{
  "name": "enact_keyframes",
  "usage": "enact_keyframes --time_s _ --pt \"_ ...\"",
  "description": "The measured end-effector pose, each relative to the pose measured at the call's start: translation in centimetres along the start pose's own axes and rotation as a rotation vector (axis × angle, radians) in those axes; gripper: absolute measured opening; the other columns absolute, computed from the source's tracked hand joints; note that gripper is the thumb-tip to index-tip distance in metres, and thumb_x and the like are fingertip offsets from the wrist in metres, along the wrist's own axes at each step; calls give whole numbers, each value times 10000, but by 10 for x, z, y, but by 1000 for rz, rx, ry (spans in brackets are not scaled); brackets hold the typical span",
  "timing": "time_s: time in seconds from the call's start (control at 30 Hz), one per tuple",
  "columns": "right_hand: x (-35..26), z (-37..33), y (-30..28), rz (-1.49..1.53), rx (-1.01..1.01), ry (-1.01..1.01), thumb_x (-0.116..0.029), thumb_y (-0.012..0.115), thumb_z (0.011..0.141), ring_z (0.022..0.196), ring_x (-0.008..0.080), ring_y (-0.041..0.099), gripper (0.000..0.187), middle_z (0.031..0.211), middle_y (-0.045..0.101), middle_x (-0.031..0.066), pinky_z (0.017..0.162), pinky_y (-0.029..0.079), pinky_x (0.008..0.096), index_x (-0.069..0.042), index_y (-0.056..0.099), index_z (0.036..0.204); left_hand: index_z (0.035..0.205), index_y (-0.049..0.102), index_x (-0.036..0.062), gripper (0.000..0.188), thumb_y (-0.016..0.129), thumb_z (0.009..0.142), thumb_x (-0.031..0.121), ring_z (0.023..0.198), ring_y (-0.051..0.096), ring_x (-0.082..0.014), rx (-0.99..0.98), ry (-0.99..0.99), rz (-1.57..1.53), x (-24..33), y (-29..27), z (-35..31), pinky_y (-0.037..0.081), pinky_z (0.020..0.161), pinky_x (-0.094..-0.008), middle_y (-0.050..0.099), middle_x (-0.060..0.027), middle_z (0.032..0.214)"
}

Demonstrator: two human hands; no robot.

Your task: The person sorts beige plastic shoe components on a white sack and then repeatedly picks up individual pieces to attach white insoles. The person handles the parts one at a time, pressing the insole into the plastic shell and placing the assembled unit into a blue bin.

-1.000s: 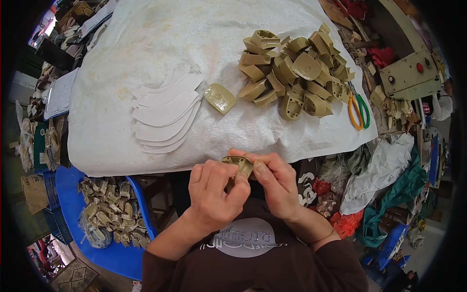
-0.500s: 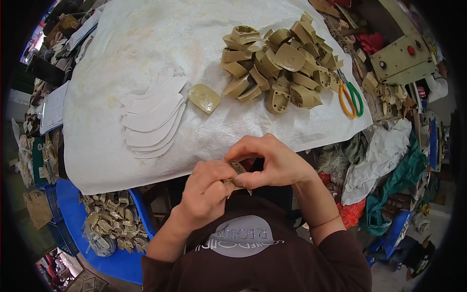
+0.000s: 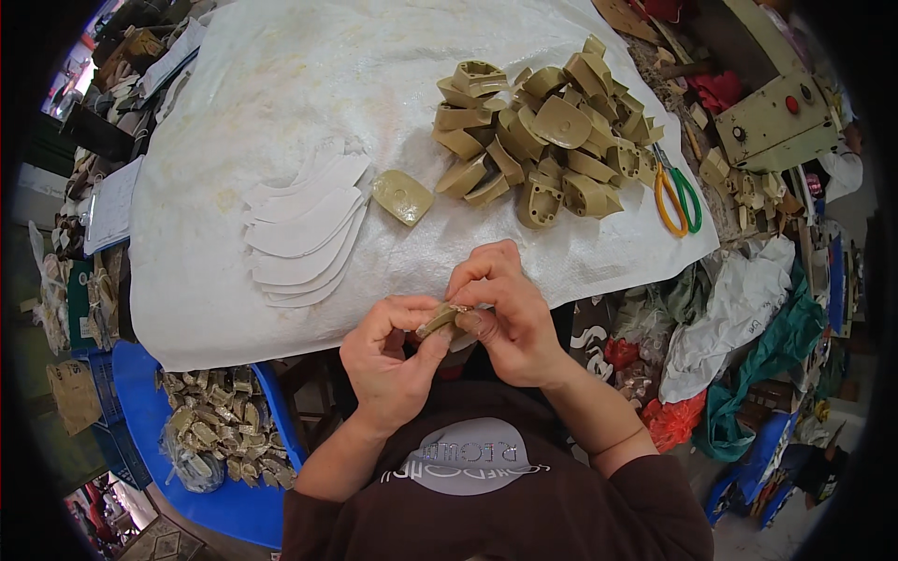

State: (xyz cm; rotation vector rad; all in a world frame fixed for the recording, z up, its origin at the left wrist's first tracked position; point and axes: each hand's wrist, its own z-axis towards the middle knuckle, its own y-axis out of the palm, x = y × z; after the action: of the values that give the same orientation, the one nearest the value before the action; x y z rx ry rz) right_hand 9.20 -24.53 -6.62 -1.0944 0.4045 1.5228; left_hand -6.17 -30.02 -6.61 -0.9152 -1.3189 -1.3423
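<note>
Close to my body, at the table's near edge, my left hand point(image 3: 391, 360) and my right hand point(image 3: 510, 323) pinch a small tan shoe heel point(image 3: 436, 321) between them. Fingers cover much of it, and its right end shows a shiny edge under my right thumb. A stack of white curved pieces point(image 3: 304, 238) lies on the white sheet point(image 3: 201, 280) ahead of my left hand. One glossy olive shoe heel point(image 3: 402, 197) rests alone to the right of that stack. A heap of similar shoe heels point(image 3: 561, 126) sits farther right, some with their holes showing.
Scissors point(image 3: 675, 196) with one orange and one green handle lie at the right edge. Beside the table on the left, a blue chair point(image 3: 201, 510) bears many wrapped heels point(image 3: 224, 425). Plastic bags point(image 3: 720, 318) hang at the right, below a control box point(image 3: 781, 122).
My hands have shifted the heel and turned it. My left fingers have opened out from a tighter curl, and my right hand has moved slightly left. The view has shifted a little.
</note>
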Motion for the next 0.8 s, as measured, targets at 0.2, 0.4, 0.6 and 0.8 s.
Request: enact_keyframes --time_s 0.2,0.4,0.6,0.8 --pt "-2 0 1 428 -48 298 -70 648 821 891 281 474 115 940 568 48 845 347 394 -74 565 901 884 580 -11 151 706 806 -39 815 599 -93 -9 22 44 0 -2 3 484 692 -207 651 -139 978" --pt "-1 -5 3 -100 54 7 -170 688 821 934 246 479 160 991 570 34 881 358 372 -73 570 867 854 615 13 144 742 807 59 991 545 -174 -27 178 394 7 3 3 458 837 -326 589 -149 1103" --pt "0 -3 -14 534 -17 342 -214 750 761 1016 201 499 412 1122 583 62 925 393 336 -60 610 1118 832 642 79 178 788 732 91 1097 485 -301 -101 460 550 -2 -16 9 418 896 -427 553 -140 1121" --pt "4 1 -27 364 -241 305 -107 811 723 1102 221 596 690 1130 653 157 962 434 353 -24 460 1311 913 667 98 208 775 742 148 1094 480 -346 -239 651 620 1 -20 6 412 913 -459 535 -150 1149"
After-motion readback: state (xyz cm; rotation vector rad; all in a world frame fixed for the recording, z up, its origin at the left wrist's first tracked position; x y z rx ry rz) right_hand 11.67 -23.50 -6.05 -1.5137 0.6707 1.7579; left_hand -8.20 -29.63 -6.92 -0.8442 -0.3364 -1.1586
